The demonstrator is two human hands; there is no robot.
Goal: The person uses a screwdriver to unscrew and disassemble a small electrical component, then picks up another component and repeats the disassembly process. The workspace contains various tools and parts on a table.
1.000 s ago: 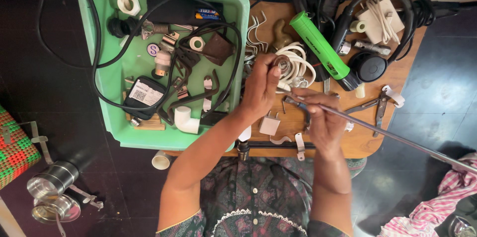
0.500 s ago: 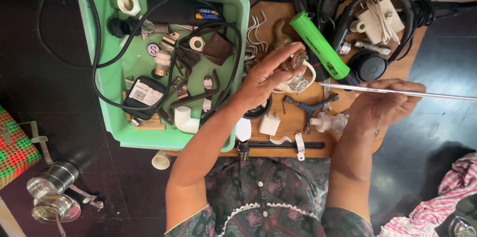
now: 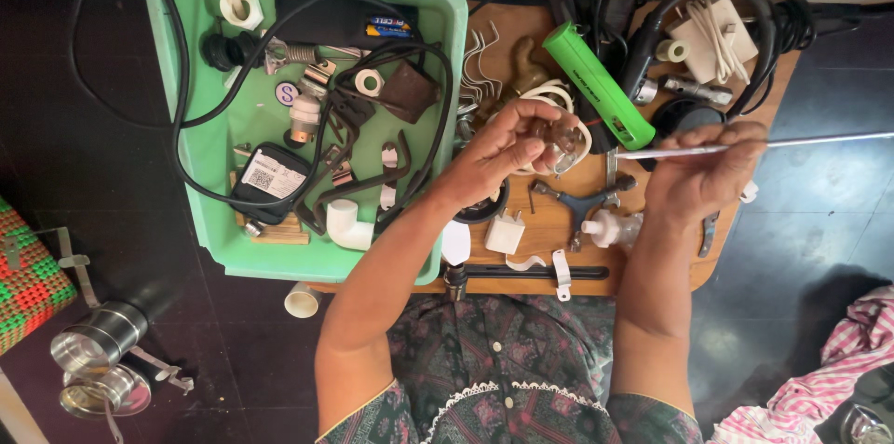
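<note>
While hands (image 3: 605, 155) work, cluttered board (image 3: 745, 239), tray (image 3: 186, 155) beside.

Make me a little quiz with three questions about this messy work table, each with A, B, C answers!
1. Where does the green tube lie?
A. inside the green tray
B. on the wooden board right of the tray
C. on the floor

2. What colour is the tray?
A. green
B. red
C. yellow

3. What does the right hand hold?
A. nothing
B. a cup
C. a long thin metal rod

Answers:
1. B, the tube rests on the wooden board among cables, outside the tray.
2. A, the tray's walls and floor are light green.
3. C, the fingers close on the metal rod, which runs off to the right; the left hand holds up a small metal part.
</note>
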